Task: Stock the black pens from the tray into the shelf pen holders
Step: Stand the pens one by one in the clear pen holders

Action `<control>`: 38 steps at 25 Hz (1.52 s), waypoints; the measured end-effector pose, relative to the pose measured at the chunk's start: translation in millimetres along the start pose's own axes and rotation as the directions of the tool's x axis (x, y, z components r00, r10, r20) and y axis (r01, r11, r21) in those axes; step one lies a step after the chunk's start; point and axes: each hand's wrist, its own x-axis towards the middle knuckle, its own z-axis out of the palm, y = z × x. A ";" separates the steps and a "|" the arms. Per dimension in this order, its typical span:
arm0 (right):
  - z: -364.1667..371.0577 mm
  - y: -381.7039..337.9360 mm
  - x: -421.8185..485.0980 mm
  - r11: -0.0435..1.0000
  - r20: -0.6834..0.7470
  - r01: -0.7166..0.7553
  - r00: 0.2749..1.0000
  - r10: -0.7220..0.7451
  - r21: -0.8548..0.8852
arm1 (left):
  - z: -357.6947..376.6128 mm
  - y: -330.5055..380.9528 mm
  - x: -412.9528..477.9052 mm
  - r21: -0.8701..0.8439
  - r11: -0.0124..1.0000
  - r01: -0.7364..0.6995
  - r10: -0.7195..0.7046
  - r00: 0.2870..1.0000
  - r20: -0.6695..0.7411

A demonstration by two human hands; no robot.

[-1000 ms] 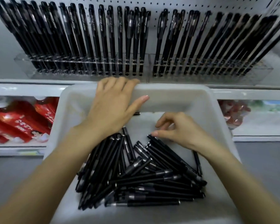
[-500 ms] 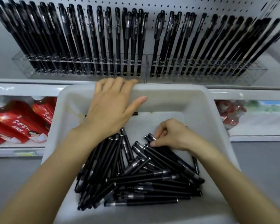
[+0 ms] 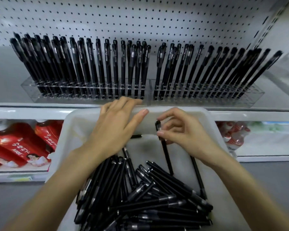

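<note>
The left hand (image 3: 117, 129) lies palm down over the far-left part of the white tray (image 3: 213, 130), forearm running in from the near-left corner. Its fingers (image 3: 123, 104) are straight and close together, their tips laid over the tray's far rim, and the thumb is stretched out wide to the right; it grasps nothing. The right hand (image 3: 183, 134) hovers above the far-right part of the tray, fingers pointing left, forearm coming in over the right rim. Thumb and forefinger are curled toward each other and pinch one black pen (image 3: 165, 152) just below its cap, the other fingers loosely bent behind. That pen stands almost upright, cap end topmost, its lower tip down by the pile of pens (image 3: 148, 199) that lies criss-crossed over the near half of the tray. A lone pen (image 3: 198, 177) lies along the right wall. Beyond the far rim, on the shelf (image 3: 23, 109), two clear pen holders (image 3: 207, 99) stand side by side, packed with leaning stocked pens (image 3: 107, 64) before a white pegboard (image 3: 140, 17). Red bottles (image 3: 15, 144) sit on the lower shelf at left
</note>
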 end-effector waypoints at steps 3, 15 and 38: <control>-11.5 -18.1 5.1 0.987 -0.014 0.151 0.988 -0.151 0.047 | -7.5 5.1 5.5 -0.052 0.999 0.005 -0.004 1.000 0.007; -53.5 -65.8 33.6 0.920 -0.253 0.348 0.920 -0.299 0.179 | -19.3 65.9 20.5 -0.706 0.690 0.160 -0.132 0.987 0.095; -73.6 -54.6 83.9 0.909 -0.497 0.387 0.764 -0.412 -0.158 | 16.0 27.9 36.2 0.405 0.904 -0.136 0.157 0.987 -0.019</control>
